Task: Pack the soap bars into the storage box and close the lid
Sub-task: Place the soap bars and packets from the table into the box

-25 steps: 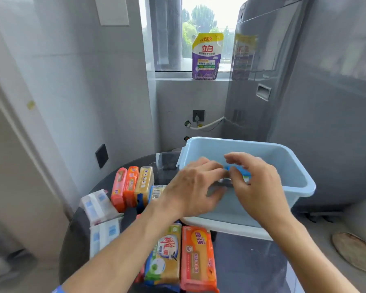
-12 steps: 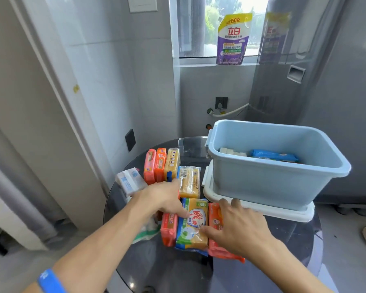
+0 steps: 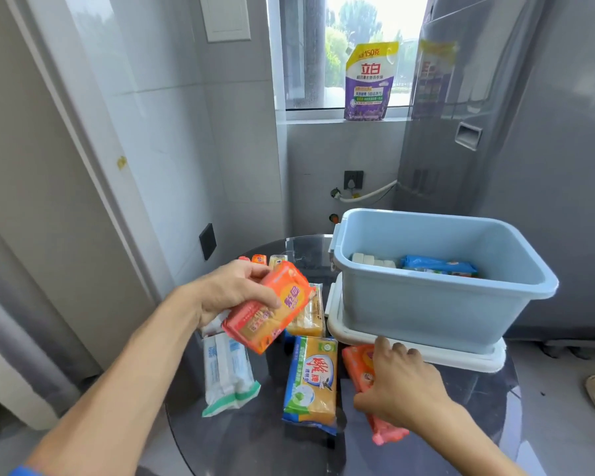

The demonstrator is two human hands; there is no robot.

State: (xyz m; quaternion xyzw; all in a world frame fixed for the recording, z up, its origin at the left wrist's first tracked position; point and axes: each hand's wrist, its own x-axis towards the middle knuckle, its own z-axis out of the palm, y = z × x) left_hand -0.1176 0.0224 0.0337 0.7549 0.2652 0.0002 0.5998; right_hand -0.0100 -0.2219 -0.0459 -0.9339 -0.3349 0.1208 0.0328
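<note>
My left hand (image 3: 231,290) grips an orange soap pack (image 3: 272,309) and holds it lifted above the round dark table, left of the light blue storage box (image 3: 437,304). The box stands open on its white lid (image 3: 461,359) and holds white bars and a blue pack (image 3: 438,264). My right hand (image 3: 399,383) lies over a second orange soap pack (image 3: 358,365) on the table, fingers curled around its edges. A yellow and blue soap pack (image 3: 311,379) lies flat between my hands. A white soap pack (image 3: 227,372) lies to the left.
More soap packs (image 3: 310,314) lie behind the lifted one on the glass table (image 3: 255,441). A purple detergent pouch (image 3: 370,80) stands on the window sill. A grey appliance (image 3: 529,149) rises behind the box. Walls close in on the left.
My left hand has lifted an orange soap pack off the table. My right hand has shifted right onto the other orange pack. The view has tilted slightly.
</note>
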